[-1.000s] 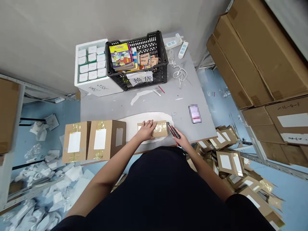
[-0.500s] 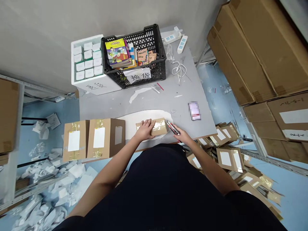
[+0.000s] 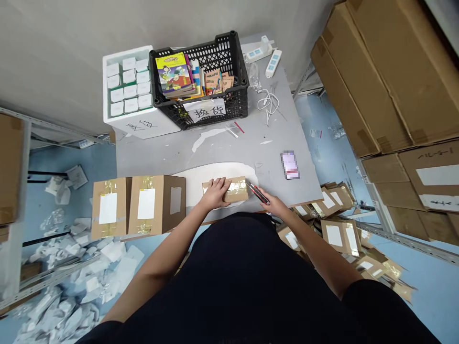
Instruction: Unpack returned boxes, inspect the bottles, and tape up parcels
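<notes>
On my feed, the left hand (image 3: 215,193) is spread palm-down over the left half of one small taped carton (image 3: 237,188), fingers reaching toward its far edge and thumb near its close edge. I cannot tell how hard it presses. The right hand (image 3: 275,204) is wrapped round one black-and-red cutter (image 3: 258,195), whose tip points at the carton's right end; from here I cannot make out whether it touches.

The carton lies on a white patch (image 3: 193,174) at the near side of the grey table (image 3: 229,153), straight in front of the wearer.

I count two larger cartons standing side by side on the table to the left, the right-hand one (image 3: 147,205) just beside the white patch. At the back I have one black crate (image 3: 238,102) holding several books (image 3: 174,76), and one white foam box (image 3: 143,129) with twelve small white boxes (image 3: 130,91). Right of the crate are two power strips (image 3: 273,63) and one white cable (image 3: 268,101); nearer, one phone (image 3: 289,165), screen blurred.
</notes>
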Motion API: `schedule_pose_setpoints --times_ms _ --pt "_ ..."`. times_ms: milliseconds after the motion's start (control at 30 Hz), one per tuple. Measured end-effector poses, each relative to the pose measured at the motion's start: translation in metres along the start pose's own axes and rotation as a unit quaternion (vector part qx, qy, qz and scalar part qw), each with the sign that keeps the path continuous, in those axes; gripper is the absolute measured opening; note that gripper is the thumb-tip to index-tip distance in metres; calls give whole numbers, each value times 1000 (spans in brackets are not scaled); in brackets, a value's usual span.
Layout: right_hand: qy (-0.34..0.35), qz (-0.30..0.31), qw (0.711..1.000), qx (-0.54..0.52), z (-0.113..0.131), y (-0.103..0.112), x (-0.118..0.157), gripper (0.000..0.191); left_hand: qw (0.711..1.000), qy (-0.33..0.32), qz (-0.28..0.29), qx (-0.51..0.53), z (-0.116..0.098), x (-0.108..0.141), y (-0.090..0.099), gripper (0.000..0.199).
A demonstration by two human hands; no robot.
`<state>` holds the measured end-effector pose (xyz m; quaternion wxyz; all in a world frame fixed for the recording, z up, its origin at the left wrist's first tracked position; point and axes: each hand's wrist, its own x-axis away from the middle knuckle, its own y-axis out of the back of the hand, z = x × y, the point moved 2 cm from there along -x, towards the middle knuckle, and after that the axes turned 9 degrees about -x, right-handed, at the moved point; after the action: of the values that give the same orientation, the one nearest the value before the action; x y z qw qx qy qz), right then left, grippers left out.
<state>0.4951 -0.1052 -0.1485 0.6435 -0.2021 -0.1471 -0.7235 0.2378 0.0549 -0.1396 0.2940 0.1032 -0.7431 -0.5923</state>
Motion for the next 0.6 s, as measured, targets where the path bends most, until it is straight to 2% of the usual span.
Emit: schedule_pose_setpoints --times_ms 333,467,600 --pt "-71 57 993 78 -5 -3 16 81 1000 -4 -5 12 1 -3 -2 102" --pt "-79 90 989 90 0 3 16 82 1000 -4 1 13 2 -4 -2 103" --pt "-79 114 987 83 -3 -2 19 83 1000 -7 4 8 2 -4 -3 104"
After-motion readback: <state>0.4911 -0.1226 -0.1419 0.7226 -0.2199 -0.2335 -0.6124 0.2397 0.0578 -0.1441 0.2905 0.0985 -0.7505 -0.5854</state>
